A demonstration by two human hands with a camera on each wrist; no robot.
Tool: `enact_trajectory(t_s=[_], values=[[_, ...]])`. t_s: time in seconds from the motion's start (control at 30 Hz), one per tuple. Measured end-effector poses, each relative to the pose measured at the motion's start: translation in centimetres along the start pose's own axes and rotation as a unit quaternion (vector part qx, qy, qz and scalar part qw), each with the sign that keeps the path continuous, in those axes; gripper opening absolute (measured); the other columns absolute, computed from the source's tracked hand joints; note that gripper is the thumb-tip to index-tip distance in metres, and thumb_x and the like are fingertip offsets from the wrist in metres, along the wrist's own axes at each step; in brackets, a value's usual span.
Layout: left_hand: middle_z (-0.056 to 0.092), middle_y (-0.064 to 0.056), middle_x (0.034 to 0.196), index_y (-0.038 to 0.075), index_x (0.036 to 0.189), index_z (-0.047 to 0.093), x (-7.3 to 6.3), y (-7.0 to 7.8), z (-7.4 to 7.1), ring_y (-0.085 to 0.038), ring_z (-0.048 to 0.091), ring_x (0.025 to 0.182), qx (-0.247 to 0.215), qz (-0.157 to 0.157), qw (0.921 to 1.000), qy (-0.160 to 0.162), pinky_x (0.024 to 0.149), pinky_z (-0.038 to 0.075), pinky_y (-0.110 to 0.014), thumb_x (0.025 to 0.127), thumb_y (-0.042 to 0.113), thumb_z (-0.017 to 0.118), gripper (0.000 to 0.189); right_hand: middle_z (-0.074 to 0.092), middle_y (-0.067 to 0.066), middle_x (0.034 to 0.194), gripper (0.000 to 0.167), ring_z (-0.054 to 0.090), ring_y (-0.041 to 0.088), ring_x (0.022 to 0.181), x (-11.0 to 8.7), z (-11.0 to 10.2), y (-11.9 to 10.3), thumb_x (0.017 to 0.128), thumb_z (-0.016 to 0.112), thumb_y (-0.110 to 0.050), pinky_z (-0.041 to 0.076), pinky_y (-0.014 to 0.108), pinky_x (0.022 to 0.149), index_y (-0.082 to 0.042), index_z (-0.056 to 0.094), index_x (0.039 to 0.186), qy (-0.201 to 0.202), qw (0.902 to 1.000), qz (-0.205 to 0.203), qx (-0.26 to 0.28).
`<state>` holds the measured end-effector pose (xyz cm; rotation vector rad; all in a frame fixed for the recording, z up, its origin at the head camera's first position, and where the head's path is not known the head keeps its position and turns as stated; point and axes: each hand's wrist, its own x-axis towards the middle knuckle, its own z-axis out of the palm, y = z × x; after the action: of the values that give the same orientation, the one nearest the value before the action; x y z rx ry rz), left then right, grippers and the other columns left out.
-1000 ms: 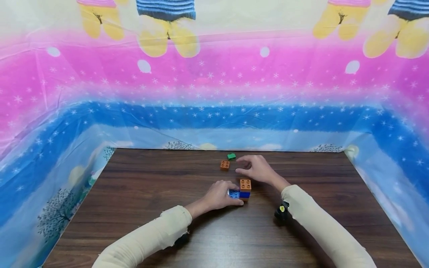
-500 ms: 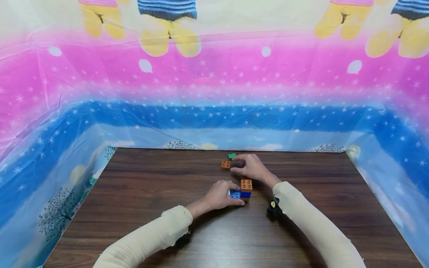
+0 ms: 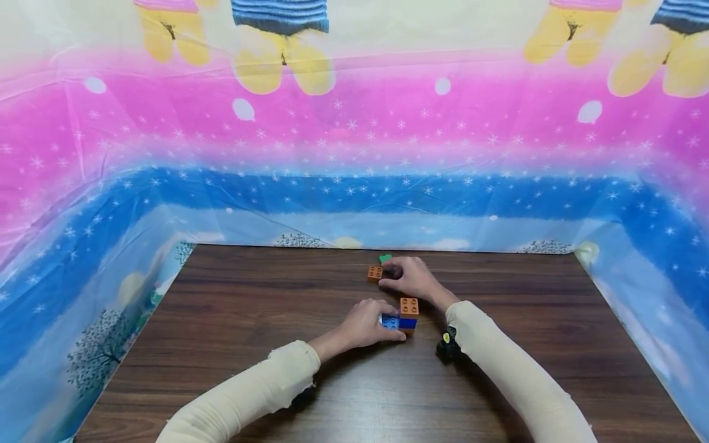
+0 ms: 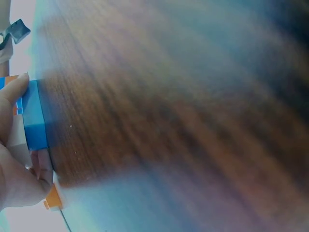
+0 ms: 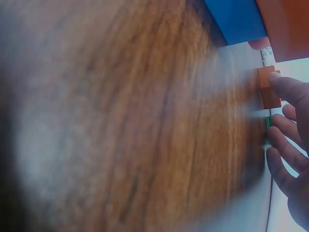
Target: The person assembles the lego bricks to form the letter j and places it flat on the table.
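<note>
My left hand (image 3: 365,322) grips a small assembly of toy building bricks low over the table, thumb on the near side and fingers on the far side. An orange studded brick (image 3: 409,306) tops its right end, with a dark blue layer below and a lighter blue brick (image 3: 390,322) at the left. In the left wrist view, a pale brick (image 4: 18,140) also shows within that grasp. My right hand (image 3: 411,277) reaches to a separate orange brick (image 3: 375,273), its thumb and fingertips right at the brick's right side, fingers spread apart. Behind them sits a green brick (image 3: 384,258), partly covered by the fingers.
The brown wood-grain table (image 3: 249,295) runs back to a patterned pink and blue cloth (image 3: 354,197), which also hangs along both sides. A black wrist device (image 3: 447,344) hangs under the right sleeve.
My right hand has moved left to the separate orange brick and now partly covers the green one. The left hand keeps its grip on the brick assembly in the same place.
</note>
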<state>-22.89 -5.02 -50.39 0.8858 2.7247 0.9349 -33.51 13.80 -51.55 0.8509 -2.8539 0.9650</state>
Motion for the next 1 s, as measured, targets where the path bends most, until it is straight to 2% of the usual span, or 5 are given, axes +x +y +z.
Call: enact_trajectory(t_s=[0.47, 0.6, 0.83, 1.0], values=[[0.075, -0.001, 0.117, 0.011, 0.123, 0.075, -0.1, -0.1, 0.0, -0.009, 0.067, 0.097, 0.004, 0.011, 0.9999, 0.001, 0.08, 0.052, -0.025, 0.087, 0.046, 0.08, 0.05, 0.073, 0.006, 0.112, 0.053, 0.064, 0.011, 0.083, 0.7, 0.7, -0.6, 0.09, 0.079, -0.04, 0.054, 0.036, 0.076, -0.01, 0.069, 0.132, -0.007, 0.9998, 0.007, -0.018], [0.075, -0.001, 0.114, 0.011, 0.121, 0.076, 0.0, 0.0, 0.0, -0.009, 0.067, 0.093, 0.006, 0.015, 0.9999, 0.006, 0.078, 0.052, -0.025, 0.086, 0.045, 0.081, 0.049, 0.073, 0.005, 0.107, 0.05, 0.063, 0.01, 0.081, 0.7, 0.7, -0.7, 0.09, 0.079, -0.038, 0.054, 0.036, 0.076, -0.01, 0.07, 0.13, -0.006, 0.9997, 0.001, -0.025], [0.075, -0.002, 0.114, 0.01, 0.121, 0.076, 0.1, -0.1, 0.1, -0.011, 0.067, 0.095, 0.01, 0.018, 0.9998, 0.006, 0.08, 0.052, -0.027, 0.087, 0.045, 0.081, 0.05, 0.072, 0.001, 0.095, 0.043, 0.062, 0.008, 0.077, 0.6, 0.4, -0.9, 0.092, 0.078, -0.034, 0.054, 0.035, 0.073, -0.01, 0.071, 0.128, -0.006, 0.9996, -0.007, -0.028], [0.075, -0.002, 0.114, 0.01, 0.122, 0.075, 0.0, -0.2, 0.1, -0.009, 0.066, 0.094, 0.008, 0.011, 0.9999, 0.003, 0.078, 0.051, -0.024, 0.087, 0.045, 0.08, 0.05, 0.074, 0.005, 0.099, 0.043, 0.067, 0.012, 0.082, 0.2, 0.1, -1.1, 0.093, 0.077, -0.033, 0.056, 0.038, 0.077, -0.011, 0.071, 0.129, -0.006, 0.9998, -0.004, -0.018]])
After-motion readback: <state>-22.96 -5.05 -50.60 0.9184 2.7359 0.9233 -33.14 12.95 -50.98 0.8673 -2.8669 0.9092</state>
